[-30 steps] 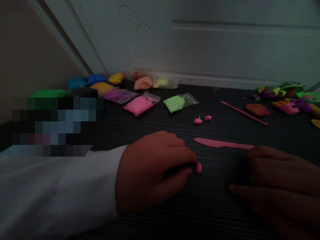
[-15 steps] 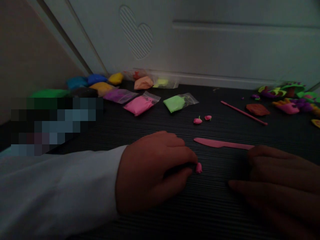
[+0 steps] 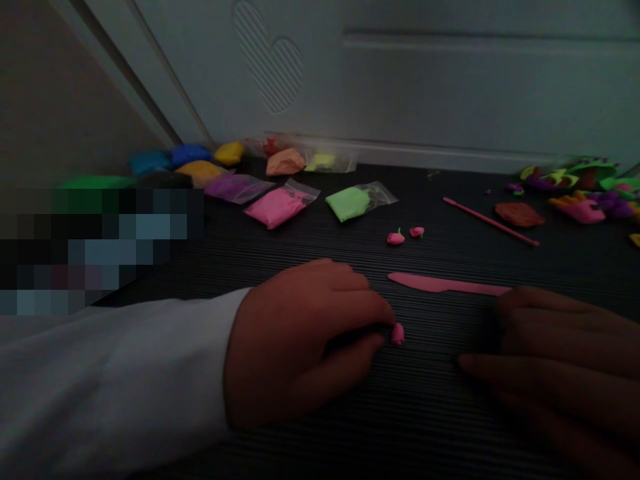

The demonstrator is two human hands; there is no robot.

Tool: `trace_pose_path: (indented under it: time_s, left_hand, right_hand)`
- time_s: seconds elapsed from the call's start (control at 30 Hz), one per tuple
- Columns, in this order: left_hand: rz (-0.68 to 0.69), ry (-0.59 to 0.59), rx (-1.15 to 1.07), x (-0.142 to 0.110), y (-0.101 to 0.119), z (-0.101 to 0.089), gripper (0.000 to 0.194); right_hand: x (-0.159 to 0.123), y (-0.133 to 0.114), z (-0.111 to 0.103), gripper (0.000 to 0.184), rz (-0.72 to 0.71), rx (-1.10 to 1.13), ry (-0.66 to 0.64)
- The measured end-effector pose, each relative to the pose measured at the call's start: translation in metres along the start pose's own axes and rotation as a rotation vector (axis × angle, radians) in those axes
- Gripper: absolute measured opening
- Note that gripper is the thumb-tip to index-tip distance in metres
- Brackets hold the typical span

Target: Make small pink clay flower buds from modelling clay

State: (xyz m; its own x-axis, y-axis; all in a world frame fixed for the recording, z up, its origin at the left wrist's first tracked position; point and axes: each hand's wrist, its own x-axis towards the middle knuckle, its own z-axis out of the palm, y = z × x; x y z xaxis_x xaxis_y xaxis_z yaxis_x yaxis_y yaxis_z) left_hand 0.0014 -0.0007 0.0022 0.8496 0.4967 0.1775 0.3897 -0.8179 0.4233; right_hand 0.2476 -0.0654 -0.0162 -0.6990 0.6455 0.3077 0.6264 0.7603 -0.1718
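My left hand (image 3: 310, 343), in a white sleeve, reaches in from the left with thumb and forefinger closed at the tips on a small pink clay rosebud (image 3: 398, 334), just above the dark surface. On the right, my right hand (image 3: 565, 360) lies low with its thumb apart from the fingers; no held thing shows in it. Its knuckles cover the handle end of a pink plastic clay knife (image 3: 445, 284). Farther back lie two more pink buds, one (image 3: 395, 239) beside the other (image 3: 417, 232), each with a bit of green.
Bags of coloured clay line the back left, among them a pink bag (image 3: 276, 207) and a green bag (image 3: 349, 203). A thin pink stick (image 3: 490, 221) lies by a reddish-brown clay piece (image 3: 519, 214). Finished-looking clay figures (image 3: 580, 208) crowd the far right. A pale panel (image 3: 425, 100) rises behind.
The view has shifted slightly. Both hands stay in nearly the same place, and the rosebud remains at my left fingertips.
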Motion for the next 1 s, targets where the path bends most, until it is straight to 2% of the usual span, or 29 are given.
trace_pose_path:
  time_s: [0.07, 0.1, 0.17, 0.27, 0.5, 0.67, 0.8, 1.0]
  left_hand:
    - [0.005, -0.001, -0.004, 0.0003, 0.0000, -0.0003, 0.017]
    - [0.006, -0.004, -0.005, 0.0004, 0.0000, -0.0005, 0.017]
    - [0.003, -0.013, 0.001, 0.0007, 0.0003, -0.0009, 0.017]
    - [-0.003, -0.022, 0.008, 0.0006, 0.0008, -0.0012, 0.016]
    - [0.005, -0.012, -0.010, 0.0000, -0.0003, -0.0004, 0.017]
    - [0.002, -0.005, -0.018, -0.0002, -0.0006, 0.0002, 0.017]
    - [0.005, -0.012, -0.011, -0.0004, -0.0006, 0.0000, 0.018]
    - [0.016, -0.015, -0.030, -0.0005, -0.0015, 0.0001, 0.018]
  right_hand:
    - [0.0000, -0.0003, -0.0008, 0.024, -0.080, -0.003, 0.097]
    - [0.0003, -0.0010, -0.0018, 0.026, 0.010, 0.010, -0.028]
    - [0.0015, -0.0030, -0.0041, 0.023, -0.008, 0.038, -0.005]
    - [0.0034, -0.0048, -0.0059, 0.026, -0.010, 0.062, -0.042]
    - [0.0016, -0.0018, -0.0017, 0.025, 0.022, 0.005, 0.007]
    - [0.0038, -0.0040, -0.0019, 0.024, -0.031, 0.092, -0.013]
    - [0.0056, -0.0054, -0.0028, 0.026, 0.025, 0.045, -0.007]
    - [0.0025, -0.0050, -0.0023, 0.025, -0.027, 0.116, 0.015]
